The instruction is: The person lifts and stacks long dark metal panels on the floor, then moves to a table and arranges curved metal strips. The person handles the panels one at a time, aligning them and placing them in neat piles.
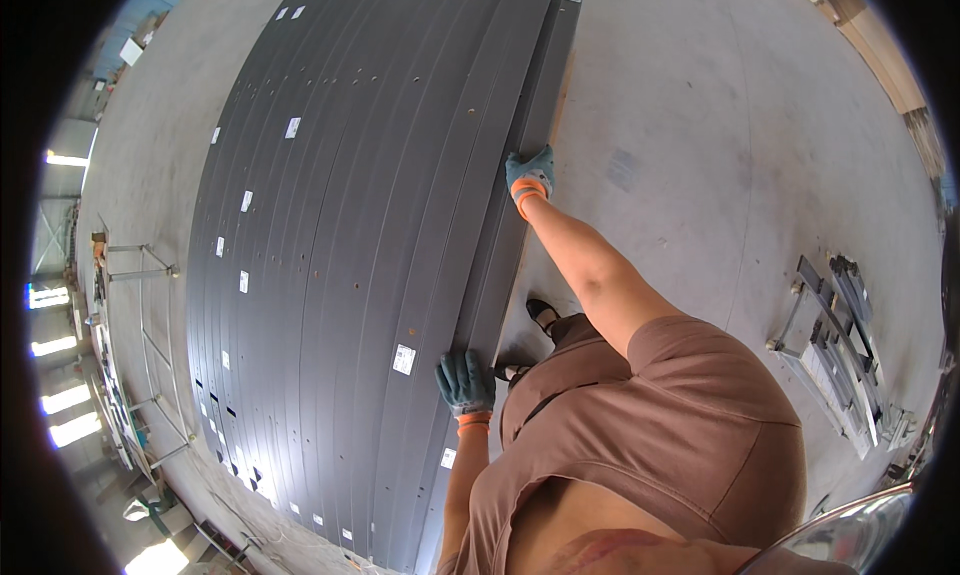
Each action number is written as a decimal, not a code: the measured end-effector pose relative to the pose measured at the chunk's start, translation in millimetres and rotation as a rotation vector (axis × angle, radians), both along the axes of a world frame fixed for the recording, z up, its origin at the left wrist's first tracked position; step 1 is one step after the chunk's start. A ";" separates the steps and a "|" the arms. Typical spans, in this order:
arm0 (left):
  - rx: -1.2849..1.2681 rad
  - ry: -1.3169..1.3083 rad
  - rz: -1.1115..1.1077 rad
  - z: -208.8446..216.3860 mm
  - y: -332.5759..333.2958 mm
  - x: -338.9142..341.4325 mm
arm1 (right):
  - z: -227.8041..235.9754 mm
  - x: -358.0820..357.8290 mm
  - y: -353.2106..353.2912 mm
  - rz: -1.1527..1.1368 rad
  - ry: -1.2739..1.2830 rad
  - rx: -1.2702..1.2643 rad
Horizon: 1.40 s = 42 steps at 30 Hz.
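Grey concrete floor (690,105) below, my teal-gloved right hand (531,170) grips a long dark-grey metal strip (547,85), left hand (463,383), fingers extended, seemingly steadying.

Smooth low-sheen metal panels (350,205), paper labels (404,359), matt cloth clothing (700,405), dull concrete floor (680,85)

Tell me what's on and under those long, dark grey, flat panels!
The panels carry small white rectangular labels and the teal-gloved left hand. A thin tan strip peeks out along the right edge; the rest underneath is covered.
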<state>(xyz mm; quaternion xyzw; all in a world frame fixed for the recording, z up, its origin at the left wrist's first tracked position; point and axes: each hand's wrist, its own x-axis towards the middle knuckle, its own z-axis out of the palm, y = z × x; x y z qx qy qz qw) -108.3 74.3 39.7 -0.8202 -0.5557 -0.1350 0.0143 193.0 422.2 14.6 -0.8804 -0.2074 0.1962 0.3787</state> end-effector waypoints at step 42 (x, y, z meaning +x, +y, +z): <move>0.046 -0.200 0.064 25.0 -6.8 -16.9 | -32.4 7.2 11.9 0.224 0.331 0.120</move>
